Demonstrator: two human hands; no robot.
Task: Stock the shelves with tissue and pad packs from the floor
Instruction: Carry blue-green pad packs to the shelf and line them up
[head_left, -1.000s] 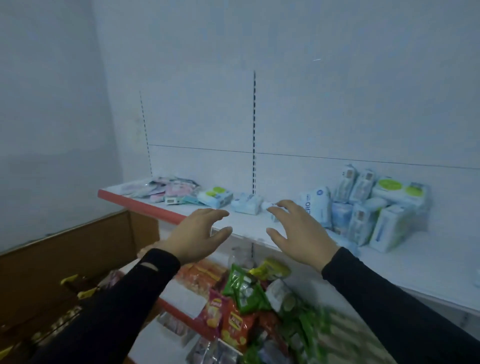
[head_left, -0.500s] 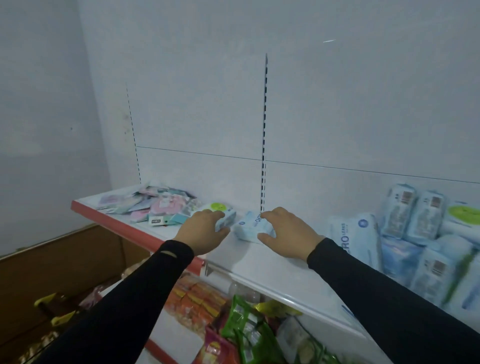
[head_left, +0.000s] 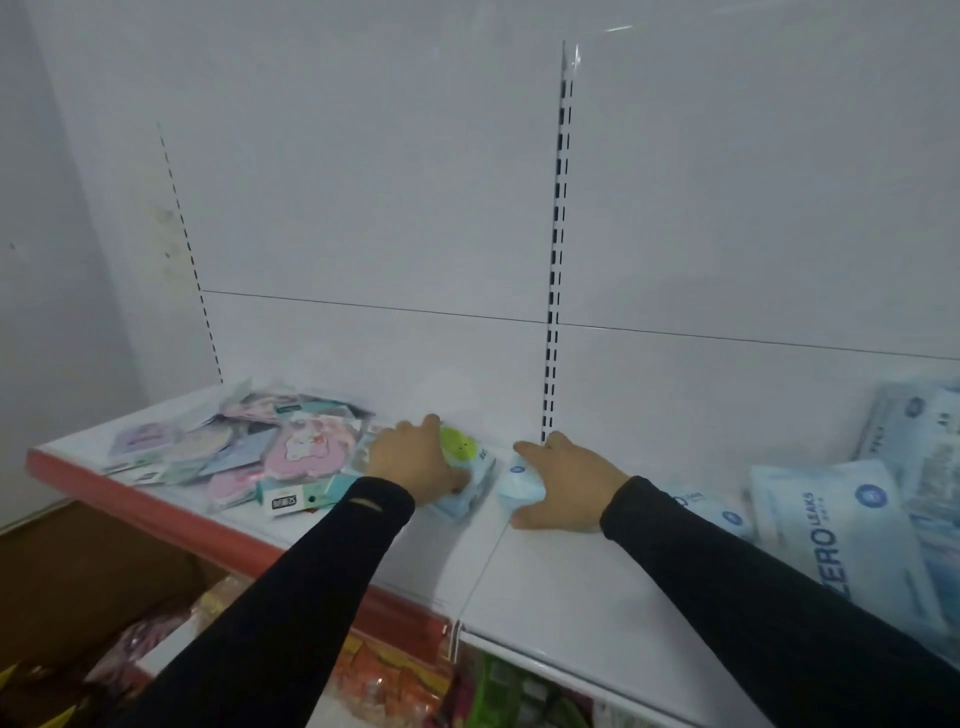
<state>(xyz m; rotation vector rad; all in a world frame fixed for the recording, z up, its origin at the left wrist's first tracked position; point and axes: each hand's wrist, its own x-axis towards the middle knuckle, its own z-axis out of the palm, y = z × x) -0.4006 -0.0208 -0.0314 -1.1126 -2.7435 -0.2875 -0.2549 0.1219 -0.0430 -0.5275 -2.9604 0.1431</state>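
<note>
On the white shelf (head_left: 545, 577), my left hand (head_left: 415, 460) grips a small light-blue tissue pack with a green sticker (head_left: 465, 467). Just to its right, my right hand (head_left: 563, 486) covers and grips a pale blue tissue pack (head_left: 517, 483), with the thumb on the shelf in front of it. Both packs lie near the slotted upright (head_left: 556, 260). A big blue-and-white pad pack marked ZERO LEAKS (head_left: 841, 551) lies at the right beside my right sleeve.
A heap of small pastel packs (head_left: 244, 457) covers the shelf's left end, behind the red front edge (head_left: 171, 519). More blue packs (head_left: 919, 436) stack at the far right. Snack bags (head_left: 395, 680) fill the shelf below. A brown board (head_left: 78, 571) stands lower left.
The view has come closer to the shelf. Both hands have reached forward from above the shelf's edge and closed onto the two small packs; the left pack has turned slightly.
</note>
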